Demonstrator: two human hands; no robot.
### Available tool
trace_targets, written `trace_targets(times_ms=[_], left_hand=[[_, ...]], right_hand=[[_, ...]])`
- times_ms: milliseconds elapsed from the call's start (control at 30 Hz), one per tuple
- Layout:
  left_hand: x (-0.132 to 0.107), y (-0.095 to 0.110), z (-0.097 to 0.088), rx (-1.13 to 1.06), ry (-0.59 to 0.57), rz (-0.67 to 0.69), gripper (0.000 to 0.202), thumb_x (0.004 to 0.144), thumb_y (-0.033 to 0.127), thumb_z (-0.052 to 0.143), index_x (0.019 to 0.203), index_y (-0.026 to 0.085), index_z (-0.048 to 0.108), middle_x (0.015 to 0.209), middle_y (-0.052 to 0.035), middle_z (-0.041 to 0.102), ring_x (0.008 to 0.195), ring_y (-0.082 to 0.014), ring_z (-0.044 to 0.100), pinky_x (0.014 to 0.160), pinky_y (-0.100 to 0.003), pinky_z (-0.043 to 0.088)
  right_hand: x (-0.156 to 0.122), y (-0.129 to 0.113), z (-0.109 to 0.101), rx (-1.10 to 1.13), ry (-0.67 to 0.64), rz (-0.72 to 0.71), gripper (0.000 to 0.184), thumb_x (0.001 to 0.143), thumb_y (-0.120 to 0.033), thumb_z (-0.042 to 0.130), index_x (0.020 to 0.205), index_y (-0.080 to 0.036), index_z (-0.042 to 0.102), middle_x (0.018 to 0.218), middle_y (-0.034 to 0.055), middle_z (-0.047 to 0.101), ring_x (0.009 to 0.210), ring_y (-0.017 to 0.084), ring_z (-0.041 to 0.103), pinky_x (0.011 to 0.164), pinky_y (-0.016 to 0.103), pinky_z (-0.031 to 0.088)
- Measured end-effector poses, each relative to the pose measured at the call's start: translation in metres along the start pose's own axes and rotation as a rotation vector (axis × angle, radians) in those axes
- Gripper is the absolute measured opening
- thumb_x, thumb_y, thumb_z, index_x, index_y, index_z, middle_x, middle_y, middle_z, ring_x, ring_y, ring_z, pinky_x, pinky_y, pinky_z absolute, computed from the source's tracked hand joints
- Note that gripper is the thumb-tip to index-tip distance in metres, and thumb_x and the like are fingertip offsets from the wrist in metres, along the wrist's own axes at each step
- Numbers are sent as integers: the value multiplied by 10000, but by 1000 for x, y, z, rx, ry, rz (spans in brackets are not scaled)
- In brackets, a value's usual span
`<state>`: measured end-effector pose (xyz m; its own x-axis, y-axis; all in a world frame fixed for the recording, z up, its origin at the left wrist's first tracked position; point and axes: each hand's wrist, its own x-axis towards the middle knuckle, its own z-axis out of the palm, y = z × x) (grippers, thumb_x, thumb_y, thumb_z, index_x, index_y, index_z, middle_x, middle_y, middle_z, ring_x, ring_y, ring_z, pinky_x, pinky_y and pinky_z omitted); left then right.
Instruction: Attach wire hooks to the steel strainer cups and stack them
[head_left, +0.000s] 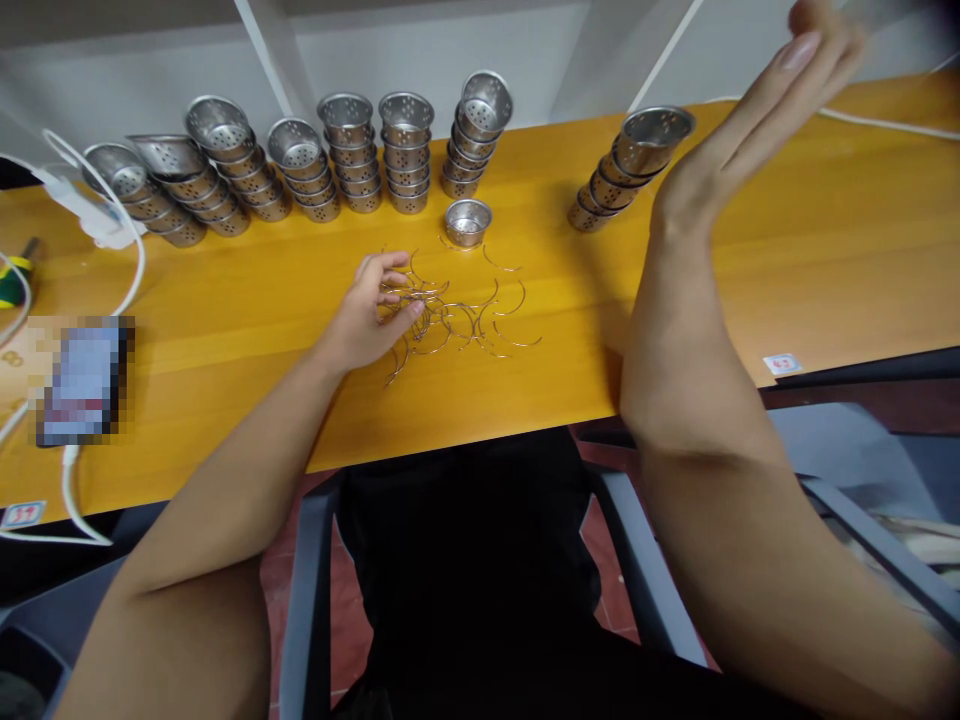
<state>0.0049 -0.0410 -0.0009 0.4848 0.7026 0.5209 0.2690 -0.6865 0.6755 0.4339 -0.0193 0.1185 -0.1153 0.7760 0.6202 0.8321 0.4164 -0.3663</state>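
Note:
My left hand (373,312) rests at the left side of a loose pile of thin curved metal wires (469,318). Its fingers are loosely bent, the thumb stands apart from them, and no wire is visibly gripped. Raised high at the right, my right hand (761,120) has its fingers stretched out and slightly blurred, and I see nothing in it. A single small perforated metal cup (468,222) stands just behind the wires. Below and left of my right hand leans a stack of similar cups (630,165).
Several more stacks of perforated cups (347,150) line the back of the yellow table (525,390). At the left lie a phone (82,385) with a white cable (71,490) and a white power strip (94,212). Grey chair armrests (307,590) flank my lap.

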Motion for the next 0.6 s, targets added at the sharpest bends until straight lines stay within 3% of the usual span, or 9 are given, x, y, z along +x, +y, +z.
trace_targets(times_ms=[100,167,267,333,400,500,600], left_hand=[[0,-1,0,-8,0,13,658,1125,308,883,1736,350,643,1683,-139,760,1446,-279,861,1077,-407,833],[0,-1,1,-10,1,0,649,1131,311,874,1736,346,641,1698,-139,758,1455,-273,855,1082,-400,827],[-1,-1,1,-17,3,-29,634,1131,307,872,1723,338,649,1705,-135,754,1458,-260,843,1095,-389,818],[-1,-2,2,-22,7,-45,650,1120,297,886,1724,344,651,1704,-132,751,1458,-261,835,1106,-398,815],[-1,-5,2,-26,14,-47,669,1109,301,908,1726,357,653,1700,-130,751,1456,-269,835,1102,-415,817],[-1,-7,2,-34,16,-36,661,1118,323,918,1725,381,660,1701,-131,745,1467,-279,836,1094,-429,819],[-1,-6,2,-40,13,-21,646,1136,317,893,1731,396,656,1707,-125,736,1475,-271,835,1094,-415,817]], right_hand=[[-18,-28,14,43,-146,-61,754,1144,-902,844,1722,-418,844,1380,182,801,1669,475,520,1301,701,560],[-23,-33,28,69,-227,-100,711,1112,-886,876,1681,-459,856,1326,171,818,1667,486,497,1290,705,563],[-22,-21,60,105,-183,-65,603,1160,-789,818,1654,-444,841,1482,170,804,1678,475,483,1378,707,541],[-22,-9,89,126,-104,-15,551,1175,-689,786,1600,-343,840,1687,192,712,1671,469,545,1487,726,494],[-24,0,118,137,-190,34,534,1124,-624,876,1540,-291,840,1791,211,641,1740,509,551,1534,771,466],[-29,6,145,153,-262,109,410,1105,-517,935,1425,-274,853,1797,230,636,1760,546,570,1535,796,482],[-30,10,150,203,-286,147,288,1144,-486,888,1341,-278,858,1646,225,731,1642,526,666,1519,819,511]])
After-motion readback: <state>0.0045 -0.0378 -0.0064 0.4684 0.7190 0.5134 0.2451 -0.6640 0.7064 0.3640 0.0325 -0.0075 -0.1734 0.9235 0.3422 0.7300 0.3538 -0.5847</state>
